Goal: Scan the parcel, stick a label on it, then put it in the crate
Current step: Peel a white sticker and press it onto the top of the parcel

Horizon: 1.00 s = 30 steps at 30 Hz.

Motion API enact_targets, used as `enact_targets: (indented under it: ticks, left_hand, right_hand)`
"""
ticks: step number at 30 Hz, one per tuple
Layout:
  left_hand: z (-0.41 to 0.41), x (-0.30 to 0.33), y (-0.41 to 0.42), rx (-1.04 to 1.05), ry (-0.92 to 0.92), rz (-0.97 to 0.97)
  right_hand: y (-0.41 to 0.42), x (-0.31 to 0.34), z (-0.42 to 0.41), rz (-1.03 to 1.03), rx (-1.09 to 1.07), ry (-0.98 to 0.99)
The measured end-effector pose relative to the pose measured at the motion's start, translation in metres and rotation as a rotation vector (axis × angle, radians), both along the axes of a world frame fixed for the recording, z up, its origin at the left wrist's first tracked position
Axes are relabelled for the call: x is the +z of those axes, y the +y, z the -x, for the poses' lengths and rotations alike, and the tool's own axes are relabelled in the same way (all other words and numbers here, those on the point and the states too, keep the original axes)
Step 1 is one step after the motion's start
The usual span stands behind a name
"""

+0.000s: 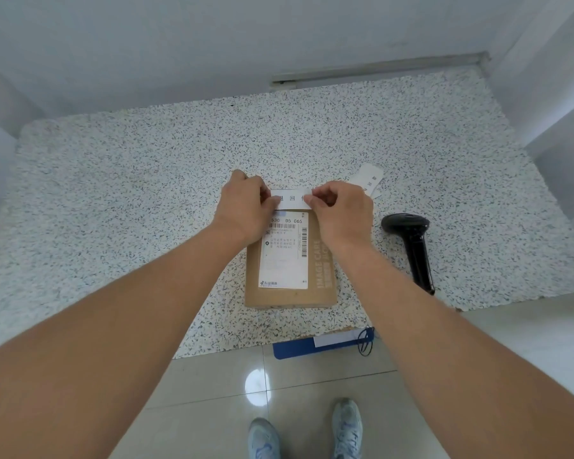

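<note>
A flat brown cardboard parcel (pixel 318 286) lies on the speckled mat (pixel 146 200), a white shipping slip with barcodes on its top face. A narrow white label (pixel 291 199) with printed characters is stretched over the parcel's far end. My left hand (pixel 244 207) pinches the label's left end and my right hand (pixel 340 210) pinches its right end. Whether the label touches the parcel I cannot tell. A black handheld scanner (pixel 411 240) lies on the mat to the right of the parcel, apart from both hands.
More white label strips (pixel 370 178) lie beyond my right hand. A blue folder (pixel 299 347) with a cord pokes out from under the mat's near edge. White walls close in behind and to the right. Tiled floor and my shoes are below. No crate is in view.
</note>
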State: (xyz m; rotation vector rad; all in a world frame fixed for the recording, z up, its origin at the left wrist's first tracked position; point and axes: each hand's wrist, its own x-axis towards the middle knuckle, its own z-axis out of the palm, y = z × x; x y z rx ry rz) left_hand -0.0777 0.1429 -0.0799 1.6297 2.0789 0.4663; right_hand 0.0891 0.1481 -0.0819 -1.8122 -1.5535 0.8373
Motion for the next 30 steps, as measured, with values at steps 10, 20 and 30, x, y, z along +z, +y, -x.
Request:
enact_targets:
  ticks: [10,20,30]
  left_hand:
    - [-0.002,-0.006,0.002,0.011,0.004,-0.002]
    - [-0.003,-0.008,-0.002,0.046,-0.002,-0.036]
    - [-0.008,-0.004,0.004,0.124,0.001,0.029]
  right_hand:
    - [0.000,-0.005,0.002,-0.056,0.052,-0.153]
    - [-0.002,-0.014,0.007,-0.136,0.106,-0.309]
    - [0.003,-0.020,0.006,-0.069,-0.028,-0.202]
